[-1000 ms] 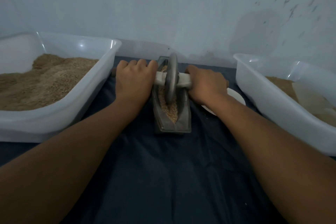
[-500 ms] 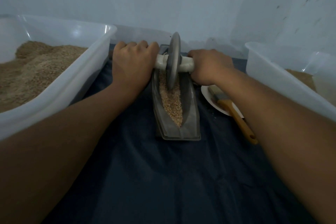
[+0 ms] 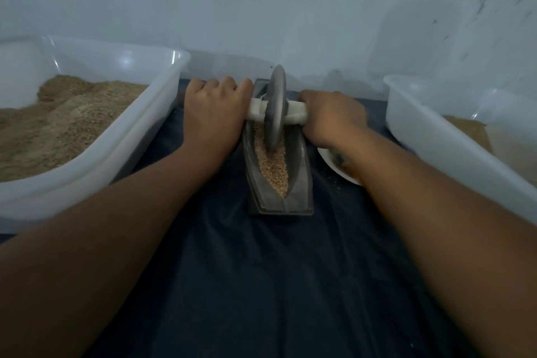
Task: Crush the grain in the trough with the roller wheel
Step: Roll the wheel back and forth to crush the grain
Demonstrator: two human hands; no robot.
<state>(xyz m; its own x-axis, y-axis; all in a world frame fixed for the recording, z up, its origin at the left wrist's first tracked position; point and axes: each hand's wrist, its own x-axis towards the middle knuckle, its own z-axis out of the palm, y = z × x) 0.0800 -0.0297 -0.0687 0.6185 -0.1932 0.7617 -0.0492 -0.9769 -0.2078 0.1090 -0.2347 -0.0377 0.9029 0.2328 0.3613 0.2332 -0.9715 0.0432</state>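
**Both hands on the roller**

Dark cloth (image 3: 261, 285) covers the surface. Left hand (image 3: 215, 113) and right hand (image 3: 334, 118), arms outstretched, grip the axle of the upright roller wheel (image 3: 276, 107), standing in the grain (image 3: 273, 167) of the trough (image 3: 302, 183) at 12 o'clock. White tubs (image 3: 96, 160) flank at 9 and 3.

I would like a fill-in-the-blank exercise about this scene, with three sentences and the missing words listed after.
1. Both hands, the left hand and the right hand, grip the white handle of the roller ____.
2. The wheel stands in the trough, on the ____.
3. The grain also fills the white tub on the ____ side.

Missing words: wheel; grain; left
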